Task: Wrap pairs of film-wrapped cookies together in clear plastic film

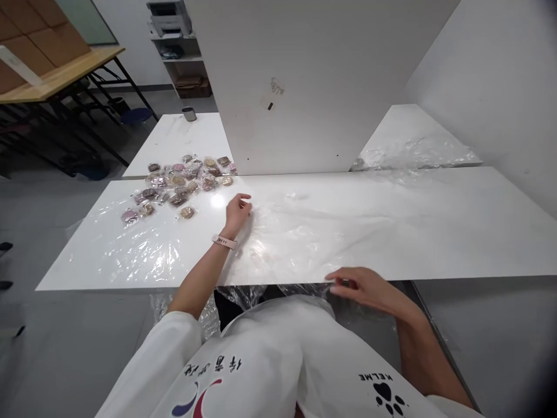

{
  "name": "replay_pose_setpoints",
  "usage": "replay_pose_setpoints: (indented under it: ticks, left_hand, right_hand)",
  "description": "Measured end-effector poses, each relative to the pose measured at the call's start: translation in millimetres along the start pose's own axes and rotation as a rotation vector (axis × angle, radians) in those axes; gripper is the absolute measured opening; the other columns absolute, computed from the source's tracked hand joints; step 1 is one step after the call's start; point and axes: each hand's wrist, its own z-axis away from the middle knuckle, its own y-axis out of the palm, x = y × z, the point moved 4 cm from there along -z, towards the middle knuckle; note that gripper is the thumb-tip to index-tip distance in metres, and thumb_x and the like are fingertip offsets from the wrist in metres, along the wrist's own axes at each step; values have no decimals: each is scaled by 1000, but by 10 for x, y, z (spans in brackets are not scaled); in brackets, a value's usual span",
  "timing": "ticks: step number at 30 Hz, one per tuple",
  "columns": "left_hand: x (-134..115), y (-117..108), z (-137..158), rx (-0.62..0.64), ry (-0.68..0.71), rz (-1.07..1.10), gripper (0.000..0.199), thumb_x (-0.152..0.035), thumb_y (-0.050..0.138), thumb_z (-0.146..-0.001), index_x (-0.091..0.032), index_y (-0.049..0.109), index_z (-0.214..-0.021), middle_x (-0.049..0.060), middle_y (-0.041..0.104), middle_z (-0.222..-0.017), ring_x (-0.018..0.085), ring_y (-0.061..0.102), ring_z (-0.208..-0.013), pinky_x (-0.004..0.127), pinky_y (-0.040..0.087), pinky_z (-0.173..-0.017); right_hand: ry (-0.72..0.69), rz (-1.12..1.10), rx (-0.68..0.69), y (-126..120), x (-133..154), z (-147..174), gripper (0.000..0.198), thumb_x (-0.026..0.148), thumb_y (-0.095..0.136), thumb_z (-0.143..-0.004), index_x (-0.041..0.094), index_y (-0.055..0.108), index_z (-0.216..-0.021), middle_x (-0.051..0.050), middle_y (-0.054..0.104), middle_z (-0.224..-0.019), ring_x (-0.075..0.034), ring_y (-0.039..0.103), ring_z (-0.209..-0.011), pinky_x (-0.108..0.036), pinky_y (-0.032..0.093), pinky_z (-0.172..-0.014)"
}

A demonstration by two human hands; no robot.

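Closest to us, our right hand point(363, 288) sits at the near edge of the bench point(478, 232). Its fingers pinch the clear plastic sheet point(304, 226) where it hangs over the edge, so it's closed on the sheet. Some more crinkly plastic hangs down under the bench, by our white shirt.

A bit farther in, our left hand point(237, 213) rests flat on the sheet, fingers loose & a little curled, not gripping anything. It has a pink watch band point(224, 242) on the wrist.

The sheet lies long-ways, left to right, across the whole bench top. It runs away from both hands to the right, w/ lots of bare room there & wrinkles in the middle.

Up & left of our left hand is a pile of small wrapped snacks point(178, 183), on the sheet. The left hand is much nearer to them; the right is well apart.

Farther back stands a big white divider wall point(313, 81). Behind it we see more bench w/ a small metal cup point(189, 114) on the left & another crumpled sheet point(413, 152) on the right.
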Motion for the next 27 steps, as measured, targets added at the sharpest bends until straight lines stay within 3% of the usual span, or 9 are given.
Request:
replay_pose_setpoints:
  ticks: [2,5,7,9,12,16,20,23,27]
  left_hand:
    - [49,-268,-43,-235,102,-243,34,-25,52,-90,-20,64,-122,11,68,-107,28,62,-109,46,48,-96]
    - [208,-668,-36,-451,102,-581,45,-38,49,-94,-26,57,-137,13,40,-155,39,18,-150,64,18,-117]
    - [397,-867,-30,-485,-22,-674,58,-46,46,-95,-27,43,-150,11,12,-167,42,-5,-153,71,2,-115]
    - [608,-968,-42,-428,-161,-696,69,-52,42,-95,-25,28,-157,14,-2,-168,45,-12,-152,75,-1,-113]
    - [805,-957,-95,-300,-205,-713,78,-58,38,-94,-22,18,-160,16,-8,-168,44,-14,-151,72,1,-114]
    - [802,-931,-231,-263,-122,-723,83,-61,39,-93,-21,13,-161,15,-13,-167,44,-15,-151,69,0,-116]
    - [762,-1132,-465,-343,-110,-777,87,-60,45,-90,-18,15,-161,16,-11,-167,44,-16,-151,69,-5,-116]
    - [805,-1255,-588,-347,-153,-771,92,-60,46,-90,-9,14,-160,22,-2,-167,44,-10,-152,66,-3,-118]
    - [811,-1096,-415,-283,-142,-791,88,-58,40,-92,-6,15,-158,24,7,-166,42,2,-153,62,3,-120]
  right_hand:
    - [84,12,-239,-137,-81,-79,42,57,47,-95,29,71,-117,-5,73,-97,-18,64,-68,-30,51,-62]
    - [125,143,-544,-208,-215,-388,52,58,38,-98,28,61,-133,-10,64,-132,-26,66,-105,-38,55,-84]
    - [131,303,-553,-188,-342,-722,55,58,35,-99,29,54,-142,-10,49,-151,-32,49,-134,-48,46,-103]
    - [128,440,-482,-216,-510,-1072,56,56,34,-99,30,50,-146,-8,38,-159,-32,31,-147,-56,31,-114]
    - [70,499,-438,-423,-756,-1457,52,50,37,-99,32,50,-146,-4,36,-161,-28,28,-149,-57,20,-119]
    - [58,523,-558,-658,-909,-1633,41,35,45,-95,27,64,-130,-7,51,-150,-30,40,-140,-57,26,-114]
    - [62,498,-765,-525,-867,-1595,45,23,34,-97,24,62,-132,-9,55,-146,-27,45,-135,-51,35,-109]
    - [44,473,-823,-407,-836,-1563,46,23,32,-98,25,62,-133,-9,55,-144,-26,44,-136,-49,35,-110]
    - [41,466,-832,-416,-832,-1562,45,24,32,-98,23,63,-130,-9,57,-143,-26,45,-134,-48,35,-109]
